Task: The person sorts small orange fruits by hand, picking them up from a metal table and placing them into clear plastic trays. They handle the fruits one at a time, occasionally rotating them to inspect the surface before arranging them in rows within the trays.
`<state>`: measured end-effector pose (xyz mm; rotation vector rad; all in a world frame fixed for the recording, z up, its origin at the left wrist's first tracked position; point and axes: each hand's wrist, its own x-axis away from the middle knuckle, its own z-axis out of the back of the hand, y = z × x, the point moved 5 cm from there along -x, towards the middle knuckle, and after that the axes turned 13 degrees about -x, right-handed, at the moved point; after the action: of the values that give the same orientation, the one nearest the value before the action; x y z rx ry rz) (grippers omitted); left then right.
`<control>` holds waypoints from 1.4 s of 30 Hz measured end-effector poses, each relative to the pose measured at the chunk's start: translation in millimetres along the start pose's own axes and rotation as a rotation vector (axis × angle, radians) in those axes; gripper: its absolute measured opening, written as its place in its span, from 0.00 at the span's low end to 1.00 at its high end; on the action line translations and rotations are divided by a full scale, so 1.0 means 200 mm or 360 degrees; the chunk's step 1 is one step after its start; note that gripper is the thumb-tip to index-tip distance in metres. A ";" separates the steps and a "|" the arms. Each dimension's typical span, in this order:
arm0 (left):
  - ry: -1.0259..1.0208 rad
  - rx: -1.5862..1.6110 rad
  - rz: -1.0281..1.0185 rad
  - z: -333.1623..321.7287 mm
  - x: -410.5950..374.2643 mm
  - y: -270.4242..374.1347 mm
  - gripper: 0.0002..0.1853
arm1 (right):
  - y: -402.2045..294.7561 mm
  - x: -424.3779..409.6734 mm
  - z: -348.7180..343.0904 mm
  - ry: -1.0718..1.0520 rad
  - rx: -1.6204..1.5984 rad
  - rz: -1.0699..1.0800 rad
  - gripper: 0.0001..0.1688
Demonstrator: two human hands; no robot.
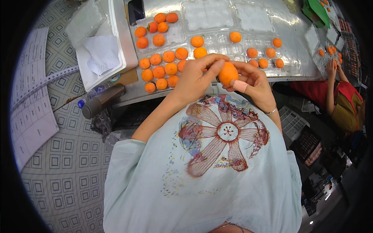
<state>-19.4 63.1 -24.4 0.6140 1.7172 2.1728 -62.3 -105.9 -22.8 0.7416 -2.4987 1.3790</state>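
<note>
An orange, round fruit (228, 74), perhaps a persimmon, is held up between both hands just over the table's near edge. My left hand (198, 76) touches its upper left side with thumb and fingertips. Around its right side and underside curl the fingers of my right hand (253, 84), whose thumb has a bandage-like wrap. Behind and beside the hands lie clear plastic trays with round hollows. The left tray holds several rows of the same fruit (158, 72); the middle tray (222, 39) and the right tray (263, 43) hold fewer, among bare hollows.
A metal table (294, 55) carries closed clear packs (208, 14) at the back and a dark phone (136, 11). Left are a white foam box (125, 43) with paper and a dark bottle (102, 100) at the edge. Far right, a co-worker (346, 102) handles fruit.
</note>
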 end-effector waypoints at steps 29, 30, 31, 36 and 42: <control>0.0033 -0.0486 0.0526 0.18 0.33 -0.50 0.14 | 0.35 -0.65 0.37 -0.0055 0.2164 0.0718 0.33; 0.0036 -0.0484 0.0506 0.17 0.33 -0.50 0.14 | 0.35 -0.65 0.37 -0.0026 0.2244 0.0751 0.33; 0.0018 -0.0499 0.0521 0.17 0.33 -0.51 0.13 | 0.34 -0.65 0.38 -0.0015 0.2243 0.0779 0.33; 0.0078 -0.0551 0.0379 0.13 0.29 -0.52 0.13 | 0.35 -0.65 0.42 0.0019 0.2255 0.0904 0.35; -0.0089 -0.0873 0.0388 0.06 0.21 -0.45 0.14 | 0.31 -0.56 0.42 0.0083 0.2172 0.0934 0.39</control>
<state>-52.1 115.4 -104.3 0.7441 0.9804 2.6084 7.8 -110.3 -159.1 0.0274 -1.4217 3.2218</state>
